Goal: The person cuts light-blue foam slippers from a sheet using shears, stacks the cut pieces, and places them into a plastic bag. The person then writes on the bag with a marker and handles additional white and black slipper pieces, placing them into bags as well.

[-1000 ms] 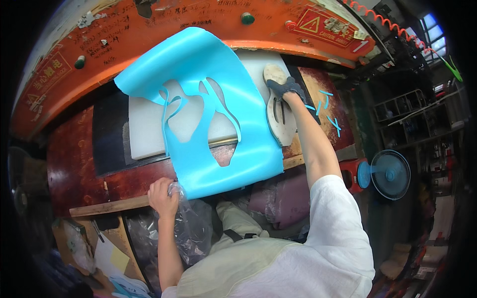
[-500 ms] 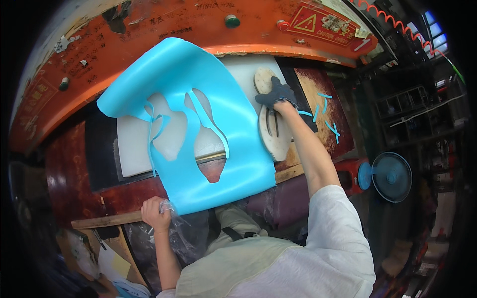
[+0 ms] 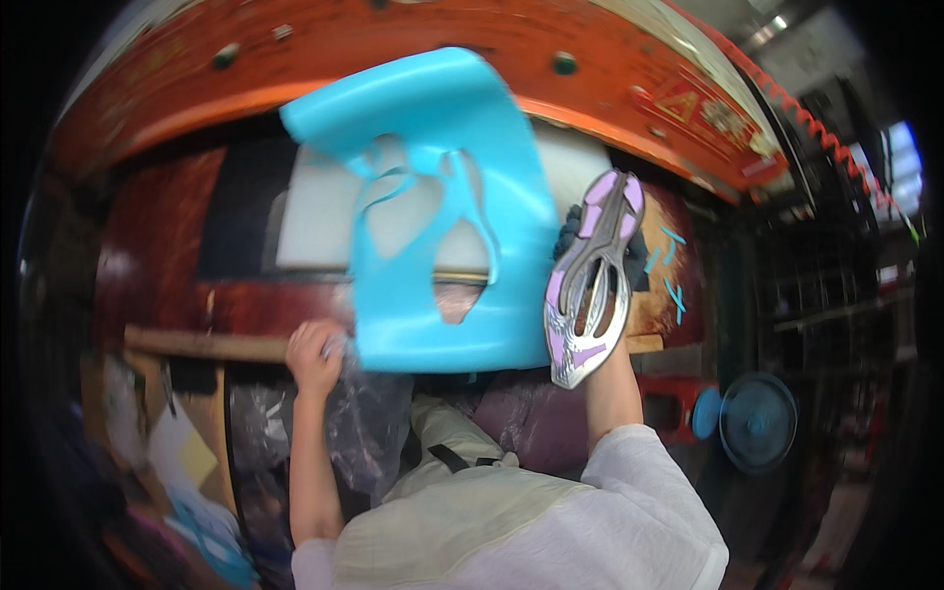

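So, right grip (image 3: 567, 239) holding sole-shaped die (image 3: 593, 242), blue sheet (image 3: 516, 256) alongside

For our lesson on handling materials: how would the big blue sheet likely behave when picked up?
The blue sheet would probably flex rather than stay flat, since its far end bows up. Its narrow strips may dangle or snag, since they look slender. Its glossy shine hints at a slippery surface, but that's uncertain.

The dark-red table (image 3: 157, 251) bears blue strips (image 3: 677, 299), a white slab (image 3: 320, 224) under a blue sheet (image 3: 423, 339) and, seemingly, black matting (image 3: 241, 211).
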A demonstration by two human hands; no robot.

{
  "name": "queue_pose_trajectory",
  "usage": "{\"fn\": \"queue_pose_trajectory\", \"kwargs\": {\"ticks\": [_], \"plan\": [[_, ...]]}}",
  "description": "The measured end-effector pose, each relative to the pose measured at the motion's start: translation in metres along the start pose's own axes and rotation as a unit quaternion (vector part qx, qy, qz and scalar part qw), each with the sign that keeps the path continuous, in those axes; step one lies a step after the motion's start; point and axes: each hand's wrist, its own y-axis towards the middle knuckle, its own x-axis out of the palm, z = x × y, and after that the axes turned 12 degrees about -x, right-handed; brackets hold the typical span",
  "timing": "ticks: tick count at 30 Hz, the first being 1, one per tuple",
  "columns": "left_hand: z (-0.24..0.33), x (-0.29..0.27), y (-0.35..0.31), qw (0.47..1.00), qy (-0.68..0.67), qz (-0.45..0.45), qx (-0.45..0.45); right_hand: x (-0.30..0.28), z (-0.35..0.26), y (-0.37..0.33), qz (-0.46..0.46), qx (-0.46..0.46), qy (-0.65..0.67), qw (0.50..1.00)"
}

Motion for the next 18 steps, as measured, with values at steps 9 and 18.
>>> {"fn": "queue_pose_trajectory", "kwargs": {"ticks": [9, 18], "plan": [[0.026, -0.084, -0.220, 0.954, -0.109, 0.037, -0.276, 0.110, 0.161, -0.095, -0.092, 0.201, -0.012, 0.975], [0.067, -0.227, -0.571, 0.776, -0.209, 0.281, -0.525, 0.262, 0.381, -0.297, -0.272, 0.417, 0.019, 0.867]]}}
